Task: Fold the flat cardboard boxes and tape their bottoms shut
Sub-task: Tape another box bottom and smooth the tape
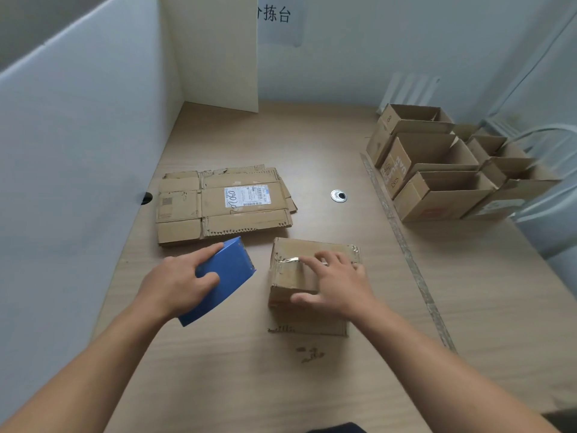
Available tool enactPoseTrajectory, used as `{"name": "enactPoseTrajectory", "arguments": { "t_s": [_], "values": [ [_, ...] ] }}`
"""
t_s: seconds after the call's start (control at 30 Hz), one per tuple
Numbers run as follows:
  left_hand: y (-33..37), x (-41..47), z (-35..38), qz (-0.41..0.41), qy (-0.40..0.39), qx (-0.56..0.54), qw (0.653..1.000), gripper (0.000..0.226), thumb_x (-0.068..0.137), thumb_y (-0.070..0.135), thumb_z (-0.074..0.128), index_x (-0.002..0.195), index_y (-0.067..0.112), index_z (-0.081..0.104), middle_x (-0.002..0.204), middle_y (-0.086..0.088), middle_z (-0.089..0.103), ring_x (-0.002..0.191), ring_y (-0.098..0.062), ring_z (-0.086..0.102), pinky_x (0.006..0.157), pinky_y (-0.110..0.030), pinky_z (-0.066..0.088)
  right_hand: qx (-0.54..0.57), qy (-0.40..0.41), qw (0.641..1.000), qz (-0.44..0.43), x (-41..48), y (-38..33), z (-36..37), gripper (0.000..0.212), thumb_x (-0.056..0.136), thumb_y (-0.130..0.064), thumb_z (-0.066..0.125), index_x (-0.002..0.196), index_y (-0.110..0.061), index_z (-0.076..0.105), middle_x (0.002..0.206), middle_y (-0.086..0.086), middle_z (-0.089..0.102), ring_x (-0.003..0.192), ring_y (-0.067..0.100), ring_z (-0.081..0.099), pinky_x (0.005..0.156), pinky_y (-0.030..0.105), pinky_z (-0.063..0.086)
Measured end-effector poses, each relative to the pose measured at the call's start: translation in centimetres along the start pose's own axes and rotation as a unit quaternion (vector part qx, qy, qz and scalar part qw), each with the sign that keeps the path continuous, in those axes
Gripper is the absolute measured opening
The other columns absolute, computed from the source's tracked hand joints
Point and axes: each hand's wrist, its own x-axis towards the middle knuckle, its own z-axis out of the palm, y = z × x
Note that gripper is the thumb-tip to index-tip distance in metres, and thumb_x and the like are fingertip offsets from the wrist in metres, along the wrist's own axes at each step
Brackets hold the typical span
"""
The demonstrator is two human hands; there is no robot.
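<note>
Cardboard box (312, 246) sits near the middle of the table (312, 145), taped seam up. Right hand (338, 284) lies spread flat on the tape, pressing. Left hand (176, 284) grips a blue tape dispenser (232, 265) just left of it. Flat boxes (218, 204) lie farther left, folded boxes (437, 170) far right.

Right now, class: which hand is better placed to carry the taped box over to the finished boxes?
Probably the right hand: it rests on the taped box, and the finished boxes stand on that side. The left hand grips the blue tape dispenser.
</note>
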Motion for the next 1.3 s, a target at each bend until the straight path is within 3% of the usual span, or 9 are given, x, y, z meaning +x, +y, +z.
{"name": "enactPoseTrajectory", "arguments": {
  "t_s": [0.27,0.43,0.53,0.7,0.8,0.9,1.07,1.17,1.3],
  "values": [
    [-0.5,-0.2,0.3,0.003,0.016,-0.013,1.0,0.059,0.088,0.031,0.057,0.139,0.056,0.043,0.101,0.007,0.061,0.09,-0.019,0.056,0.075,-0.034,0.052,0.058,0.049,0.99,0.118,1.7,-4.6,3.2,0.078,0.076,-0.087,0.038,0.141,-0.045,0.026,0.149,0.006,0.019,0.146,0.032,0.004,0.106,0.075,-0.001],
    [-1.2,-0.2,0.4,0.01,0.021,-0.029,0.999,0.059,0.087,0.029,0.059,0.138,0.055,0.046,0.101,0.004,0.063,0.089,-0.02,0.056,0.076,-0.034,0.051,0.053,0.024,0.998,0.028,1.3,-3.6,2.6,0.059,0.084,-0.052,0.056,0.136,-0.032,0.036,0.153,0.006,0.02,0.147,0.027,0.008,0.113,0.069,0.004],
    [-1.5,-0.4,0.5,0.03,0.011,-0.033,0.999,0.059,0.082,0.04,0.056,0.136,0.059,0.045,0.103,0.007,0.066,0.088,-0.017,0.058,0.076,-0.034,0.052,0.044,-0.009,0.998,-0.051,0.3,-1.6,2.7,0.064,0.084,-0.029,0.058,0.143,-0.036,0.032,0.162,-0.007,0.009,0.151,0.02,-0.002,0.118,0.061,0.002],
    [-2.3,-0.9,0.9,0.128,-0.002,-0.099,0.987,0.059,0.066,0.057,0.046,0.117,0.083,0.033,0.099,0.013,0.069,0.082,-0.015,0.061,0.075,-0.036,0.053,0.042,0.053,0.993,-0.097,-0.3,0.3,3.9,0.06,0.091,-0.043,0.06,0.144,-0.043,0.034,0.158,-0.014,0.02,0.151,0.021,0.005,0.121,0.047,0.014],
    [-2.7,-1.6,1.2,0.194,0.014,-0.108,0.975,0.061,0.069,0.057,0.045,0.12,0.086,0.026,0.101,0.024,0.066,0.078,-0.012,0.058,0.07,-0.034,0.052,0.054,0.078,0.987,-0.129,0.2,0.7,4.3,0.061,0.088,-0.027,0.066,0.14,-0.042,0.039,0.151,-0.011,0.034,0.148,0.024,0.021,0.113,0.051,0.029],
    [-3.0,-2.6,1.4,0.249,0.058,-0.068,0.964,0.065,0.076,0.051,0.049,0.133,0.075,0.029,0.108,0.03,0.065,0.082,-0.006,0.058,0.066,-0.031,0.052,0.065,0.101,0.98,-0.16,0.3,2.2,4.8,0.065,0.084,-0.015,0.067,0.133,-0.046,0.038,0.145,-0.012,0.041,0.145,0.025,0.033,0.104,0.053,0.04],
    [-3.4,-3.3,1.9,0.348,0.1,-0.006,0.932,0.061,0.084,0.037,0.054,0.143,0.043,0.042,0.088,0.01,0.069,0.074,-0.017,0.061,0.052,-0.028,0.05,0.093,0.121,0.977,-0.148,-0.2,2.8,4.1,0.039,0.093,-0.047,0.049,0.132,-0.042,0.048,0.149,-0.016,0.041,0.151,0.016,0.016,0.115,0.06,0.021],
    [-2.9,-3.4,1.7,0.383,0.111,0.005,0.917,0.055,0.085,0.031,0.056,0.14,0.032,0.049,0.078,0.012,0.057,0.067,-0.011,0.046,0.052,-0.022,0.036,0.176,0.177,0.958,-0.143,0.0,1.2,2.7,0.053,0.09,-0.056,0.044,0.136,-0.033,0.055,0.147,-0.011,0.047,0.15,0.017,0.021,0.117,0.048,0.022],
    [-2.4,-3.4,1.4,0.419,0.107,-0.012,0.901,0.054,0.086,0.029,0.059,0.139,0.03,0.051,0.079,0.013,0.055,0.066,-0.01,0.045,0.052,-0.024,0.039,0.311,0.122,0.932,-0.143,0.5,-1.6,0.1,0.056,0.092,-0.045,0.059,0.144,-0.028,0.049,0.142,-0.005,0.052,0.138,0.015,0.037,0.113,0.027,0.026]
  ]
}}
